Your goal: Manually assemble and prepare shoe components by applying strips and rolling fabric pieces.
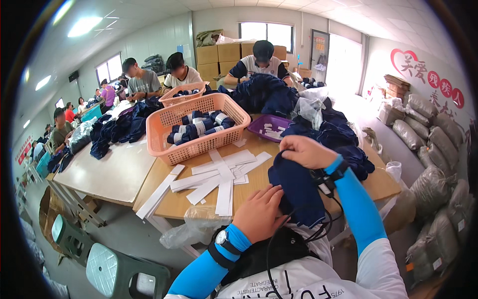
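Note:
My left hand lies flat on the lower part of a dark navy garment at the near edge of the wooden table. Its fingers press the cloth down. My right hand pinches the upper end of the same garment, fingers closed on the fabric. Both forearms wear bright blue sleeves, and each wrist has a black strap with a cable. White paper strips are scattered just left of the garment.
An orange basket holds rolled navy items with white bands. A purple tray with paper slips and a heap of navy clothes lie behind. Several people work at the far tables. Green stools stand lower left; filled sacks line the right wall.

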Motion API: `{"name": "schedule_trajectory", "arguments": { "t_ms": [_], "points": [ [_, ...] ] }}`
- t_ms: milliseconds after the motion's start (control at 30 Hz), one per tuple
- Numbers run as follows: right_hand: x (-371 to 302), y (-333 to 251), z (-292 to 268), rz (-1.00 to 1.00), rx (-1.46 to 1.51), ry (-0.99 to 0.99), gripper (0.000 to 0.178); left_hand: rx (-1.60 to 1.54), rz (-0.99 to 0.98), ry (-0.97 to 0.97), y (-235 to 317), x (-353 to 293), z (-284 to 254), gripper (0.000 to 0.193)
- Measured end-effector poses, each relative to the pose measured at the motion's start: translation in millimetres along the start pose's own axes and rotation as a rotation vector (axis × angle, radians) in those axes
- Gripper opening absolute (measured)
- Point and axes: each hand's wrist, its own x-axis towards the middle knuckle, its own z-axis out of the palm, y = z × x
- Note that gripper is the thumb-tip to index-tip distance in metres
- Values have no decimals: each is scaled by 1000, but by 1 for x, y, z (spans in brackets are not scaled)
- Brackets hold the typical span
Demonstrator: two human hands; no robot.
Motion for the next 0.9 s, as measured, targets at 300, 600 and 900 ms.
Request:
{"name": "schedule_trajectory", "arguments": {
  "t_ms": [300, 600, 900],
  "points": [
    [14, 48, 11, 166, -203, 6, 22, 182, -13, 0, 0, -4, 1, 73],
    [17, 91, 18, 235, 125, 51, 23, 204, -9, 13, 0, -4, 5, 84],
    [7, 49, 11, -33, -352, 388, 30, 289, 9, -47, -2, -6, 5, 80]
  ]
}}
